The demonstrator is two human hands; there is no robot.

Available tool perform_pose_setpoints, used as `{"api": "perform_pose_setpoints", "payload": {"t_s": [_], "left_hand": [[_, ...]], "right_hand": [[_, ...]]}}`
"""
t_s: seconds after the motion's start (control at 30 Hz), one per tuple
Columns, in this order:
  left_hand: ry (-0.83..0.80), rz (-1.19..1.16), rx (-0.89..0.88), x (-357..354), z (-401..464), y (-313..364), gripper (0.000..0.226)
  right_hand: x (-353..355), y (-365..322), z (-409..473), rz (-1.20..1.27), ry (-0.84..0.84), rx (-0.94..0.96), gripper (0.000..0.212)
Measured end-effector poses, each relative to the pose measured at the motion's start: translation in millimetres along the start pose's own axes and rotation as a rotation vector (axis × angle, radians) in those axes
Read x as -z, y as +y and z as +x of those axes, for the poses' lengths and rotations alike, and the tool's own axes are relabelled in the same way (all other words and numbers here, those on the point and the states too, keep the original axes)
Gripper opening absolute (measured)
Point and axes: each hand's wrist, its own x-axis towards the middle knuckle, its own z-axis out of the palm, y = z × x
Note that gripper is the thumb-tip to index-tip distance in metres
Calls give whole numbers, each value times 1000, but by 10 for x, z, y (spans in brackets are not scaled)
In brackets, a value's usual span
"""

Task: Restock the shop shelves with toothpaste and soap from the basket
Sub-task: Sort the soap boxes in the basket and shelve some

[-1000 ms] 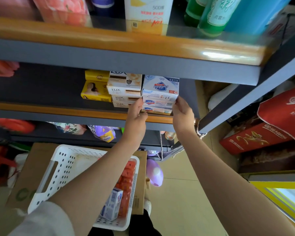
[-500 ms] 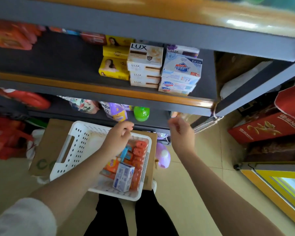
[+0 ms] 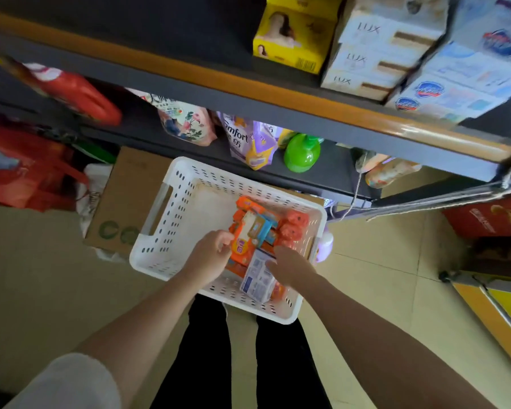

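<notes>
Reaching into the white basket (image 3: 171, 199), the left hand (image 3: 210, 258) touches an orange pack (image 3: 242, 246), fingers loosely curled; the right hand (image 3: 289, 264) rests spread on a pale soap box (image 3: 257, 283).

Basket (image 3: 163, 240) on floor below shelf (image 3: 278, 93); soap boxes (image 3: 378, 57) on shelf, packets (image 3: 257, 231) in basket.

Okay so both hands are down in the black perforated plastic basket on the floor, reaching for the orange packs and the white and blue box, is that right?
Not quite: the perforated plastic basket is white, not black. The head view shows the left hand and the right hand down in it, at the orange packs and the white and blue box.
</notes>
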Motion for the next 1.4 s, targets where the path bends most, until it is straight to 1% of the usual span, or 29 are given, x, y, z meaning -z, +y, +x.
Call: {"api": "perform_pose_setpoints", "payload": {"t_s": [0.13,0.2,0.27,0.33,0.4,0.47,0.53,0.57,0.67,0.73,0.77,0.83,0.9,0.93,0.97,1.03,1.07,1.13,1.2,1.3,1.37,1.4], "left_hand": [[-3,-21,35,-5,126,-97,31],[-12,-31,59,-32,186,-91,32],[-18,-45,77,-94,285,-106,35],[-27,-54,95,-185,388,-127,46],[-42,-47,119,-318,487,-157,58],[-12,29,138,-415,529,-105,62],[42,163,144,-485,518,-25,69],[59,235,151,-520,519,5,74],[115,361,173,-643,532,80,86],[149,417,179,-721,550,105,87],[157,420,193,-748,567,118,86],[148,369,242,-741,611,156,84],[97,278,270,-665,652,174,84],[61,219,268,-604,658,180,85],[28,174,255,-531,648,188,85],[5,191,198,-372,559,255,84],[22,241,160,-286,484,320,83],[64,310,84,-88,309,506,80],[81,273,12,145,134,763,76],[139,236,-154,513,-107,1206,68],[191,289,-268,720,-243,1507,72],[211,324,-316,817,-309,1651,75]], "right_hand": [[-98,-28,89,3,16,-35,30],[-44,-36,77,-27,5,-17,30],[101,-47,3,16,-1,27,35],[291,-12,-111,95,63,75,41],[485,71,-242,206,155,77,44],[646,182,-350,380,254,66,44],[768,270,-413,564,351,62,37],[807,303,-427,668,369,56,32],[856,365,-478,999,323,51,16],[839,399,-499,1295,253,42,12],[827,418,-504,1454,206,40,13],[804,453,-525,1709,102,59,30],[812,466,-560,1829,4,136,49],[822,468,-594,1841,-36,184,57],[833,471,-633,1833,-59,233,59],[894,466,-738,1787,-61,285,50],[946,444,-817,1758,-42,294,44],[1079,416,-979,1671,64,322,47],[1260,384,-1211,1485,296,350,48],[1558,313,-1528,1128,677,358,37],[1740,272,-1668,851,923,385,34],[1822,270,-1710,674,1048,380,34]]}}
